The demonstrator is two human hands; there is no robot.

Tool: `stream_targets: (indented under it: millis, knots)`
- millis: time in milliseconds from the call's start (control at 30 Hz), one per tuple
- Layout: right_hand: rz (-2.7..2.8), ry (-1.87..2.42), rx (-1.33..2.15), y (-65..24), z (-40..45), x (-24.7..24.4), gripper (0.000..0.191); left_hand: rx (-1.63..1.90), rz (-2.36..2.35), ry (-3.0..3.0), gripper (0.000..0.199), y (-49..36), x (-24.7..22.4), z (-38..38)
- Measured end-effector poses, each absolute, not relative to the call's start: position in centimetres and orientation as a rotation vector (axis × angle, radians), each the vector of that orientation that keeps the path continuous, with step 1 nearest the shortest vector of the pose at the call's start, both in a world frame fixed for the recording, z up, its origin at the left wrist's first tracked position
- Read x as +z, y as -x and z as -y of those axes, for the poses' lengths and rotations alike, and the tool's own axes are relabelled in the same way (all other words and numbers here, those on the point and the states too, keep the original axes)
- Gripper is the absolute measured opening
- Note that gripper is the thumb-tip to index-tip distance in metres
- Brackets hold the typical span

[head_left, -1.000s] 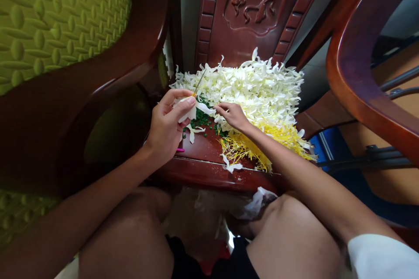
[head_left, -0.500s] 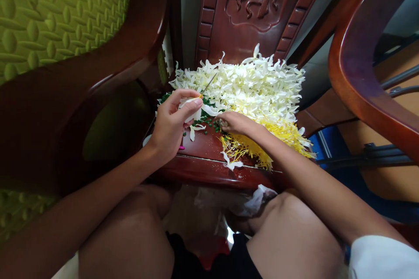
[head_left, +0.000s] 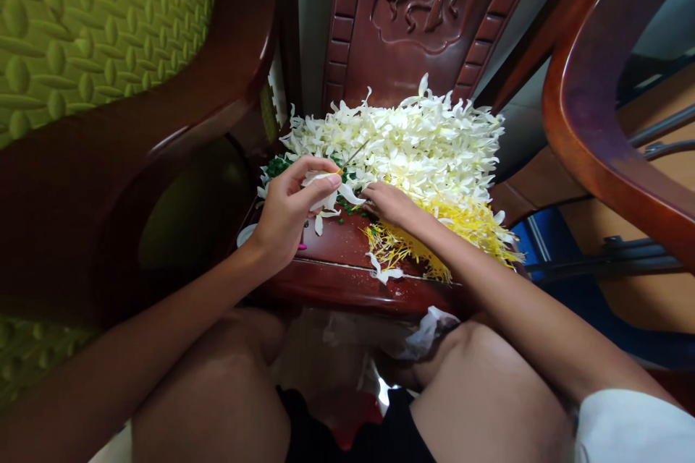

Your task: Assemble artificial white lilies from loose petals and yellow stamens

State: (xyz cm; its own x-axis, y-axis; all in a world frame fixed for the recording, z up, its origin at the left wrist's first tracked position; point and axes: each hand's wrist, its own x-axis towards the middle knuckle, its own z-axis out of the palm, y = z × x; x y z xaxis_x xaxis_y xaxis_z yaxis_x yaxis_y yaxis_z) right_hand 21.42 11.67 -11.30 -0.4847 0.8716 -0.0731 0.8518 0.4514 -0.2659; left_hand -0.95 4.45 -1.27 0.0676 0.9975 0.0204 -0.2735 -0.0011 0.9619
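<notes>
**Needle (head_left: 355,153) at near-left of white heap (head_left: 428,137)**

Landmark: white heap. Left hand (head_left: 285,213), in front of the heap's left part, grasps a white flower (head_left: 350,194), thumb and forefinger pinching at the needle's base. Needle's long axis slants up and rightward, tip against the heap in this view. Right hand (head_left: 388,202) at the heap's near edge, fingers curled; contents, if any, cannot be told. From it, flower lies just leftward; contact unclear. Left hand nearer needle. Flower: slender, curving petals. Yellow bit (head_left: 339,172) at needle's base.
</notes>
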Motion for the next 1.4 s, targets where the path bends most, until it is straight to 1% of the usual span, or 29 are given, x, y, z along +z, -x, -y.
stream_targets:
  millis: [133,300,533,667,833,933,1033,1100,1167,1233,1300,1400]
  knots:
    - [2.688,1.530,0.374,-21.7,-11.9,-11.5,0.022,1.292,-0.953,-1.044,0.010,1.0,-1.2,-4.5]
    - [2.679,1.475,0.409,-21.7,-12.1,-11.8,0.020,1.273,-0.966,-1.051,0.011,1.0,-1.4,-4.5]
    - [2.507,1.309,0.584,-21.8,-11.5,-11.1,0.008,1.224,-1.012,-1.093,0.011,1.1,-1.7,-4.5]
    - [2.330,1.258,0.615,-21.9,-10.6,-10.0,0.006,1.198,-1.017,-1.127,0.007,1.1,-1.5,-4.4]
    - [2.209,1.174,0.583,-22.0,-9.7,-8.0,0.020,1.167,-1.052,-1.154,0.007,1.1,-1.5,-4.4]
    - [2.163,1.150,0.576,-21.9,-9.1,-7.0,0.021,1.151,-1.071,-1.165,0.008,1.1,-1.6,-4.4]
    - [2.083,1.268,0.732,-21.8,-8.6,-6.6,0.020,1.141,-1.061,-1.162,0.009,1.0,-1.6,-4.4]
    - [2.051,1.328,0.868,-21.8,-8.4,-6.5,0.025,1.128,-1.067,-1.148,0.011,0.9,-1.6,-4.4]
    - [2.051,1.361,0.914,-21.8,-8.2,-6.5,0.030,1.106,-1.086,-1.147,0.013,0.9,-1.5,-4.4]
    - [2.076,1.399,0.843,-21.9,-8.0,-6.3,0.031,1.078,-1.114,-1.161,0.016,0.8,-1.5,-4.3]
    - [2.071,1.450,0.700,-22.0,-7.9,-6.0,0.033,1.046,-1.142,-1.186,0.017,0.8,-1.4,-4.3]
    - [1.943,1.526,0.541,-22.1,-7.7,-5.3,0.040,1.005,-1.182,-1.217,0.018,0.8,-1.3,-4.2]
